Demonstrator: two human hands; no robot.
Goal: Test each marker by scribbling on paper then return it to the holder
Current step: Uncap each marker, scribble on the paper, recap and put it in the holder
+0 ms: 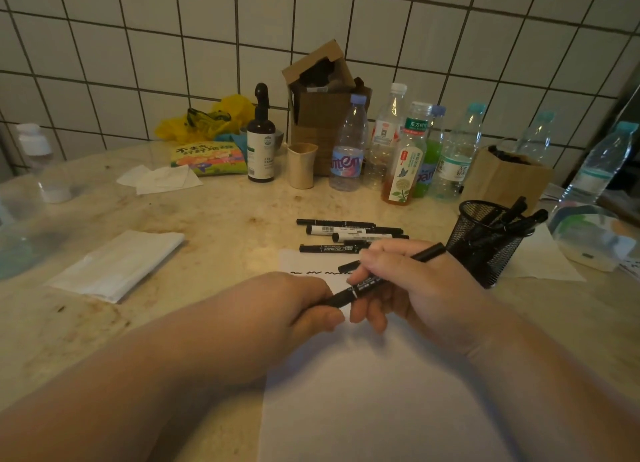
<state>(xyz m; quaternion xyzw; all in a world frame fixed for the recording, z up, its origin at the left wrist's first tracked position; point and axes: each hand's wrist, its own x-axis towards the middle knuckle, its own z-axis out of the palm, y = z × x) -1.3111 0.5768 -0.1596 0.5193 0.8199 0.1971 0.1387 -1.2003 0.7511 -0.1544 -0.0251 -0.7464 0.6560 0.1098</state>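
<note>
step: capping or uncapping, hard to tell | marker (367, 284) gripped at both ends by left hand (304, 304) and right hand (408, 281), above paper (363, 392) | next: scribble or drop into holder (485, 239)

Both bare forearms reach forward, the left hand (304, 302) and right hand (408, 288) meeting with curled fingers, gripping.

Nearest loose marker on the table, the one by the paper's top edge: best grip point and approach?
Judgement: pinch the nearest marker mid-barrel, coming from above, fingers across its width. It lies flat, running left-right, just past the paper. Another marker lies close behind, so a top pinch at the left half, clear of the right hand, looks safest.
</note>
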